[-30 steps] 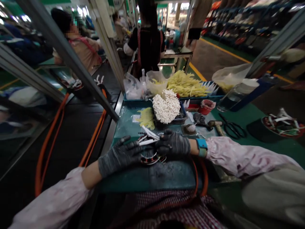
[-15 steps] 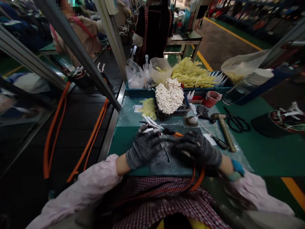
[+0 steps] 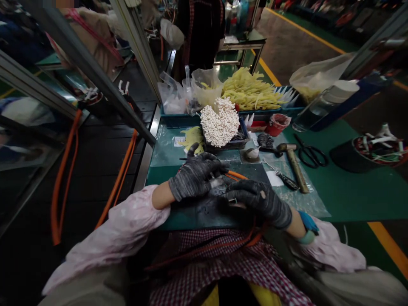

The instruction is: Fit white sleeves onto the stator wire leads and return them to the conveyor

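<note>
My left hand [image 3: 197, 174], in a dark grey knit glove, bends over the black-jacketed end of an orange cable [image 3: 237, 175]. Its fingers are closed there and hide most of that end. Close to its fingertips shows a small whitish piece [image 3: 216, 182], too blurred to name. My right hand [image 3: 261, 200], gloved alike, lies to the right and nearer to me. Its fingers are curled together; what they grip is hidden beneath them. Under both hands is a dark work mat [image 3: 208, 214]. More orange cable [image 3: 204, 251] runs across my checked apron.
Ahead stand a bundle of white-tipped pieces [image 3: 219, 122] and a heap of yellow strips [image 3: 251, 90]. A hammer [image 3: 296, 170], a screwdriver [image 3: 287, 180], scissors [image 3: 312, 156] and a bin of wire scraps [image 3: 347, 154] lie rightward. Orange cables [image 3: 119, 178] rest on the line at left, past a metal post [image 3: 105, 68].
My left hand has turned over the cable end, covering the white wire ends that stuck out before. My right hand's fingers have drawn lower. The view has shifted slightly.
</note>
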Available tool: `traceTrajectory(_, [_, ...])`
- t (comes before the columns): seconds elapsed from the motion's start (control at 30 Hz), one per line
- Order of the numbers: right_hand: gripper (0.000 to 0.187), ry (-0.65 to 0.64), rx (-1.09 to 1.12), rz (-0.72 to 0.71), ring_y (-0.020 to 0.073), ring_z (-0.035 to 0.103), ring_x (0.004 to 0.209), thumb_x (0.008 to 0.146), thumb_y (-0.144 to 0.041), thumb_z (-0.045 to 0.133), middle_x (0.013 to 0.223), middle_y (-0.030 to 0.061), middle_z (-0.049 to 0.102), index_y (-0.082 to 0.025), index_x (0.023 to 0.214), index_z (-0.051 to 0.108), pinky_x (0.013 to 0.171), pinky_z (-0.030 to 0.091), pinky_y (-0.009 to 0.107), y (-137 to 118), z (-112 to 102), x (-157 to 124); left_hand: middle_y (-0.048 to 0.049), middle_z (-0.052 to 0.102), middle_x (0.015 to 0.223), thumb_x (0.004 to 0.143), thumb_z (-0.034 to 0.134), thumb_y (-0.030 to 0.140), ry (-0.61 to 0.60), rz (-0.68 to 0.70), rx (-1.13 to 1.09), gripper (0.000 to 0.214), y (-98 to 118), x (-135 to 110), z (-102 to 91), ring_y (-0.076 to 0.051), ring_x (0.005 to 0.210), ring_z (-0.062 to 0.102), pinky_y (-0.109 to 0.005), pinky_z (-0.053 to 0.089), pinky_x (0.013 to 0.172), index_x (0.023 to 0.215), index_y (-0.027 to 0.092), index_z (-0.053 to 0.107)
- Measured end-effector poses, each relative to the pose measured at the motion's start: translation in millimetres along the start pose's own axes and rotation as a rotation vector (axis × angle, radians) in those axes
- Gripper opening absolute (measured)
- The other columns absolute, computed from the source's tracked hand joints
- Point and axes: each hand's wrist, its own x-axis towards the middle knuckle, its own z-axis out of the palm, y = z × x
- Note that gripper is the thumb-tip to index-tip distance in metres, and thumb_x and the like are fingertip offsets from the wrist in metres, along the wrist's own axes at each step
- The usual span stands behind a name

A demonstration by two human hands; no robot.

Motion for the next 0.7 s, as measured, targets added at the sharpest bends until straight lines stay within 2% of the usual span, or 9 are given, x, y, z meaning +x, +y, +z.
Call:
traceTrajectory(0.07, [0.02,0.029,0.016,0.108,0.0212,0.087,0.107,0.112,-0.026,0.072,0.121,0.0071,0.088,-0.027,0.131,0.078,0.093,0.073,0.033,-0.9,-2.0,-5.8,-0.0038,0.087,0.118,0.115,0.056,0.037,0.144,-0.038,0.066,0.039,10.8,-14.7,2.6,-0.024,0.113,0.081,-0.064,0.025,0.144,0.15,0.026,0.069])
traceTrajectory(0.13, [0.021,0.074,-0.009,0.201,0.0243,0.088,0.105,0.11,-0.03,0.075,0.12,0.0078,0.089,-0.027,0.13,0.079,0.09,0.074,0.037,-1.9,-4.8,-11.1,-0.0023,0.088,0.123,0.113,0.061,0.046,0.158,-0.021,0.152,0.04,22.0,-28.3,6.9,-0.027,0.117,0.081,-0.066,0.013,0.147,0.148,0.029,0.069])
traceTrajectory(0.17, [0.021,0.086,-0.024,0.236,0.0256,0.088,0.103,0.109,-0.033,0.076,0.119,0.0079,0.09,-0.027,0.129,0.08,0.087,0.075,0.038,-2.5,-5.0,-12.7,-0.0025,0.087,0.126,0.111,0.067,0.052,0.13,-0.002,0.211,0.04,26.6,-33.4,9.9,-0.029,0.122,0.08,-0.067,0.012,0.148,0.144,0.03,0.072])
traceTrajectory(0.23, [0.018,0.135,-0.015,0.291,0.0265,0.089,0.096,0.109,-0.038,0.076,0.113,0.0069,0.091,-0.028,0.123,0.083,0.081,0.075,0.038,-3.6,-2.0,-12.4,-0.0034,0.088,0.128,0.109,0.072,0.051,0.088,0.015,0.346,0.033,32.1,-39.2,17.9,-0.032,0.129,0.078,-0.066,0.021,0.146,0.133,0.029,0.076])
traceTrajectory(0.3, [0.018,0.24,0.039,0.36,0.0265,0.088,0.087,0.109,-0.045,0.076,0.104,0.0046,0.091,-0.029,0.114,0.084,0.075,0.075,0.038,-5.3,5.1,-7.2,-0.003,0.088,0.123,0.114,0.067,0.037,0.102,0.016,0.458,0.019,32.9,-40.6,29.5,-0.028,0.127,0.079,-0.061,0.036,0.142,0.126,0.028,0.079])
traceTrajectory(0.37, [0.02,0.354,0.09,0.436,0.0262,0.085,0.08,0.109,-0.049,0.077,0.097,0.0021,0.09,-0.03,0.11,0.084,0.071,0.074,0.039,-7.6,15.8,0.8,-0.0036,0.088,0.124,0.116,0.061,0.029,0.153,0.043,0.561,0.02,32.1,-40.7,44.1,-0.025,0.126,0.08,-0.055,0.046,0.136,0.124,0.027,0.079])
traceTrajectory(0.5, [0.018,0.567,0.076,0.591,0.0264,0.082,0.081,0.113,-0.044,0.07,0.096,0.0039,0.087,-0.029,0.112,0.08,0.073,0.072,0.041,-12.5,45.5,11.6,-0.0129,0.084,0.139,0.112,0.066,0.029,0.294,0.051,0.723,0.028,37.2,-47.3,68.7,-0.028,0.14,0.075,-0.054,0.044,0.137,0.137,0.021,0.077])
traceTrajectory(0.6, [0.022,0.683,0.094,0.686,0.0289,0.082,0.093,0.116,-0.042,0.063,0.105,0.0089,0.086,-0.027,0.119,0.079,0.084,0.071,0.046,-11.0,67.2,8.7,-0.0127,0.081,0.146,0.111,0.067,0.032,0.269,-0.032,0.727,0.04,41.5,-62.7,61.4,-0.028,0.145,0.072,-0.054,0.027,0.145,0.148,0.02,0.074])
traceTrajectory(0.7, [0.03,0.651,0.086,0.7,0.0328,0.08,0.111,0.118,-0.044,0.056,0.123,0.0133,0.083,-0.026,0.134,0.075,0.099,0.068,0.054,-4.2,82.6,5.2,-0.0045,0.082,0.146,0.113,0.059,0.04,0.175,0.001,0.557,0.041,30.1,-84.9,23.8,-0.026,0.142,0.073,-0.052,0.008,0.149,0.151,0.029,0.073])
